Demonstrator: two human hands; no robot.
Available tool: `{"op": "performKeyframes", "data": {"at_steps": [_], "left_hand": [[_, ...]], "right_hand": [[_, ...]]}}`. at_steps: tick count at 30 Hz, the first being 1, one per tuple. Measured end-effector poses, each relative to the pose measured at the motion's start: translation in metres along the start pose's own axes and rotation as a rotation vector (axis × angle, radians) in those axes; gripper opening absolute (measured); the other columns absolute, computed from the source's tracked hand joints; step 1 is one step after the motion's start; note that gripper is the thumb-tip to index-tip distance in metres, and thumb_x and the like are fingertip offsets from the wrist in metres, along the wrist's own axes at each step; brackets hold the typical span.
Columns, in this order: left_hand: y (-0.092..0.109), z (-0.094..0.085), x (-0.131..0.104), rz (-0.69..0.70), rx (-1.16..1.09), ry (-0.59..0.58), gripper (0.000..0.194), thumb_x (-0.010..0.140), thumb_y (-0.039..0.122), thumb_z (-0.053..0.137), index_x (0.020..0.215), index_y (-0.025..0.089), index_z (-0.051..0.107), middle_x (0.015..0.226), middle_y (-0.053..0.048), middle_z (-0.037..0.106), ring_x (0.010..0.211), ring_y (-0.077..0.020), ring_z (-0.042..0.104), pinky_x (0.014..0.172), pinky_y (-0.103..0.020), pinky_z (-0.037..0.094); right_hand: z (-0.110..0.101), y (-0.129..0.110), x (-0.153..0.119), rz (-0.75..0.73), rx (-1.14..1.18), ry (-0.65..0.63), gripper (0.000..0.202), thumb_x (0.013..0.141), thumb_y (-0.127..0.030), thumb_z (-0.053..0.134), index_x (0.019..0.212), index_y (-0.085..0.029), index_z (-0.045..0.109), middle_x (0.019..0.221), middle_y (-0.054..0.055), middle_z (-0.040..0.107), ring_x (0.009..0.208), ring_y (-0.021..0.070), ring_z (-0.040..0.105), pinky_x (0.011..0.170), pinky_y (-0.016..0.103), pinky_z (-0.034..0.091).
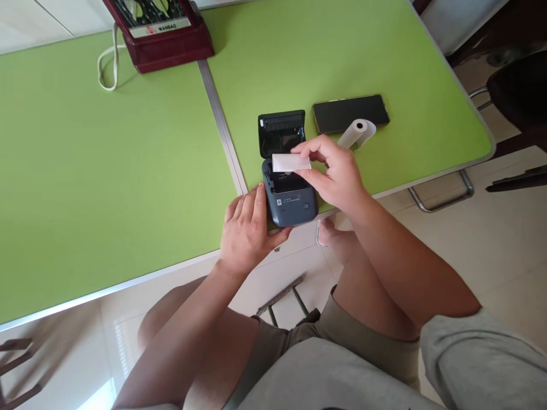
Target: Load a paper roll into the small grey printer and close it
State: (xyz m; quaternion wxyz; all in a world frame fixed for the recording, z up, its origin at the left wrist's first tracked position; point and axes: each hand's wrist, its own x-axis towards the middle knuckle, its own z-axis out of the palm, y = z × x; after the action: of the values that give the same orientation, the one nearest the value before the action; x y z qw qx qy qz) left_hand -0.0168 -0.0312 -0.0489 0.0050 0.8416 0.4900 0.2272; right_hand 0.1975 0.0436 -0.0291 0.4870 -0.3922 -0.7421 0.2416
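A small dark blue-grey printer (293, 209) stands at the front edge of the green table, its black lid (282, 134) raised. My left hand (248, 230) holds the printer's left side and front, thumb along the front bottom edge. In my right hand (335, 168), a small white paper roll (290, 163) is pinched between thumb and fingers, over the open compartment. Behind that hand, another white paper roll (354, 132) with a loose end lies against a black phone (350, 114).
A dark red appliance (171, 51) with a white cord (115, 62) stands at the back left of the green table (128, 171). A metal strip (222, 128) crosses the tabletop. Dark chair parts (519, 91) show at the right, beyond the table's rounded corner.
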Motion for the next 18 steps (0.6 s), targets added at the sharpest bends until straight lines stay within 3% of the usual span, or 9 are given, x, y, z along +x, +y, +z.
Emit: {"op": "performKeyframes", "data": {"at_steps": [8, 14, 18], "left_hand": [[0.001, 0.0, -0.001, 0.001, 0.009, -0.003, 0.091, 0.095, 0.07, 0.056, 0.149, -0.003, 0.046, 0.129, -0.027, 0.07, 0.119, -0.0352, 0.069, 0.107, -0.046, 0.051], [0.001, 0.002, -0.003, -0.013, 0.001, -0.005, 0.094, 0.095, 0.07, 0.057, 0.155, -0.001, 0.039, 0.132, -0.026, 0.069, 0.122, -0.0346, 0.069, 0.11, -0.045, 0.048], [0.002, 0.001, -0.004, -0.011, -0.028, -0.001, 0.094, 0.094, 0.063, 0.064, 0.159, 0.003, 0.034, 0.134, -0.026, 0.067, 0.124, -0.0348, 0.067, 0.11, -0.046, 0.048]], "right_hand": [[-0.001, -0.001, 0.0, 0.025, -0.021, -0.041, 0.009, 0.085, -0.016, 0.064, 0.086, -0.025, 0.064, 0.098, 0.0, 0.08, 0.092, 0.0184, 0.076, 0.084, 0.036, 0.059], [-0.007, -0.004, 0.0, 0.086, 0.011, -0.039, 0.009, 0.081, -0.015, 0.065, 0.08, -0.024, 0.064, 0.097, 0.001, 0.078, 0.097, 0.0205, 0.074, 0.091, 0.04, 0.058], [-0.016, -0.009, -0.007, 0.06, 0.029, -0.166, 0.01, 0.076, -0.016, 0.067, 0.08, -0.025, 0.066, 0.109, 0.003, 0.075, 0.108, 0.0243, 0.071, 0.097, 0.046, 0.056]]}}
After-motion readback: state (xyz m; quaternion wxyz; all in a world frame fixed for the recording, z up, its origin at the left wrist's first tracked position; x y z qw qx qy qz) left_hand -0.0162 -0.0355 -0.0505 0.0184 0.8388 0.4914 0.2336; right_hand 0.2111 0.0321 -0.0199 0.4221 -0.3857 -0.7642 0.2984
